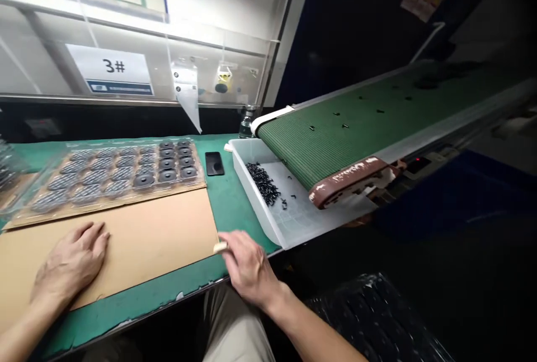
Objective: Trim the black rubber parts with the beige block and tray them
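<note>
My left hand [73, 264] lies palm down with fingers stretched out on a flat brown cardboard sheet [155, 233]. At the sheet's right edge, my right hand [251, 267] has its fingers bent together. A small pale piece [220, 247] shows at its fingertips; whether it is held or worn on a finger I cannot tell. Beyond the sheet lies a clear plastic blister tray [121, 169]. Several of its pockets hold black round parts [166, 162] with a centre hole, while others hold small, shiny, striped-looking contents.
A black phone [214, 164] lies on the green mat [229, 200]. Right of it, a white plastic bin [262, 211] holds a heap of small black parts [263, 184]. A green conveyor belt [327, 144] ends over the bin, with scattered small parts on it. A glass bottle [247, 122] stands behind.
</note>
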Demonstrator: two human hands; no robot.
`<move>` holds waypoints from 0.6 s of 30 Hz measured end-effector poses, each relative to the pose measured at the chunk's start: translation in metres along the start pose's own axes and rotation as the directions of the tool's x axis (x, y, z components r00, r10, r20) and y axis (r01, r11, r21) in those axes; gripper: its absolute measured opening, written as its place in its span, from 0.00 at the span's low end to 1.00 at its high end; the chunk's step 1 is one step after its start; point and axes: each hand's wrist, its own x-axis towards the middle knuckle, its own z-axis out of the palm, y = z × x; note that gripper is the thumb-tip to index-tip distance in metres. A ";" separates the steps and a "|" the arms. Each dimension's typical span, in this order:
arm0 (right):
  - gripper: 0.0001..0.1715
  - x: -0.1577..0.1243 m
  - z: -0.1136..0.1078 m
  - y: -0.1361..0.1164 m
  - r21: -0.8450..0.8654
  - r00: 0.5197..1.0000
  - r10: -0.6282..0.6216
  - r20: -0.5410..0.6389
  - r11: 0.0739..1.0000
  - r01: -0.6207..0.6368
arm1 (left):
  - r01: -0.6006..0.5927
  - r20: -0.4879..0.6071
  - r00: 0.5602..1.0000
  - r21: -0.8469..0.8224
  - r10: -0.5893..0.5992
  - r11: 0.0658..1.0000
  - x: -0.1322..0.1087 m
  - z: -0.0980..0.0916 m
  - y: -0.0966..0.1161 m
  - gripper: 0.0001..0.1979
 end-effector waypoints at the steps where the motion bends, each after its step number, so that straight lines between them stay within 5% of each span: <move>1: 0.22 0.021 0.010 0.003 -0.042 0.999 -0.008 -0.043 0.999 0.006 | 0.021 0.000 1.000 0.021 -0.021 1.000 -0.002 0.003 -0.003 0.20; 6: 0.19 0.074 0.055 0.030 -0.162 0.999 -0.020 -0.025 0.987 0.016 | 0.041 0.003 0.999 0.063 -0.041 0.997 -0.006 0.011 -0.012 0.23; 11: 0.22 0.070 0.080 0.046 -0.273 0.999 0.018 -0.051 0.962 -0.032 | 0.070 -0.042 0.997 0.071 -0.067 0.995 -0.001 0.023 -0.021 0.25; 18: 0.27 0.072 0.083 0.049 -0.358 0.998 0.058 -0.035 0.931 -0.067 | 0.063 -0.072 0.996 0.077 -0.057 0.995 -0.002 0.024 -0.022 0.23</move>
